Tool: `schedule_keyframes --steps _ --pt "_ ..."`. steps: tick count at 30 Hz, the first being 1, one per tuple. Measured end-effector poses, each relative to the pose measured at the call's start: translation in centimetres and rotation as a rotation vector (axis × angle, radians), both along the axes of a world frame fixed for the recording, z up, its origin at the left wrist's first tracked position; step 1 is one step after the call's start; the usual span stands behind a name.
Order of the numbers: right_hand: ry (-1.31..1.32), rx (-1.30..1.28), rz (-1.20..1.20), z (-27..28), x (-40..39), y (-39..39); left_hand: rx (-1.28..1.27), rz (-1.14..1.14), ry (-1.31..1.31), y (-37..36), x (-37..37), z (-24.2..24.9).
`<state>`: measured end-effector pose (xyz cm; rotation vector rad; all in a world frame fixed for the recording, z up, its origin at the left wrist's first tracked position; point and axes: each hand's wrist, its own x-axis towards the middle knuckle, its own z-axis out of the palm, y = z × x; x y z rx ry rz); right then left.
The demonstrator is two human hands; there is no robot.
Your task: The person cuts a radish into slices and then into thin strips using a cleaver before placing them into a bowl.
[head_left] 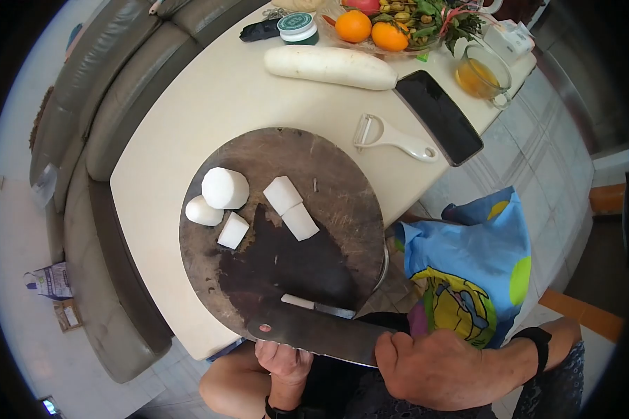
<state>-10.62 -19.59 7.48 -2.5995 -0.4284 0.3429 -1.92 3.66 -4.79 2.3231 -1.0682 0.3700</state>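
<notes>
My right hand [433,366] is wrapped around the handle of a wide cleaver [328,339] at the near edge of the round wooden chopping board [342,181]. At the other end of the blade, close to its small hole, my left hand [284,359] has its fingers curled against the lower edge. A thin strip, white at one end [298,301] and grey at the other, shows along the blade's upper side. Farther up the board are two joined white radish chunks [291,208]. Several more pieces sit at its left, among them a thick round one [225,188].
Beyond the board on the cream table [161,160] lie a whole white radish [330,68], a peeler [398,138] and a black phone [440,116]. A glass cup [477,75] stands near the right edge. Fruit fills a bowl at the back; a blue cloth [465,258] hangs at right.
</notes>
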Motion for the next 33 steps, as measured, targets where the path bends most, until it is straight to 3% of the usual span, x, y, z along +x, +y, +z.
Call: schedule_keyframes --steps 7,11,17,19,23,26,31,33 --pt "0.016 0.193 -0.036 0.3 1.8 0.1 0.0 -0.02 0.041 -0.7 0.3 1.0" --pt "-0.03 0.082 0.041 -0.6 3.7 1.3 -0.028 -0.006 0.052 -0.5 0.3 0.6" --pt "-0.062 0.112 0.011 -1.5 4.6 2.8 -0.049 -0.022 0.09 -0.6 0.3 0.9" --pt "-0.053 0.231 -0.084 -2.3 4.7 3.2 -0.032 -0.03 0.146 -1.2 0.6 1.7" --pt "-0.122 0.266 -0.016 -3.5 5.7 3.8 -0.044 -0.074 0.079 -1.7 1.1 1.7" --pt "-0.178 0.233 -0.132 -3.8 5.4 4.2 -0.139 -0.061 0.05 -2.3 1.2 1.6" --pt "0.066 0.207 -0.168 -2.6 4.4 1.6 -0.211 -0.034 0.056 -3.4 1.2 2.2" --pt "0.037 0.195 -0.178 -2.5 4.1 1.0 -0.222 -0.032 0.04 -3.5 1.2 2.1"
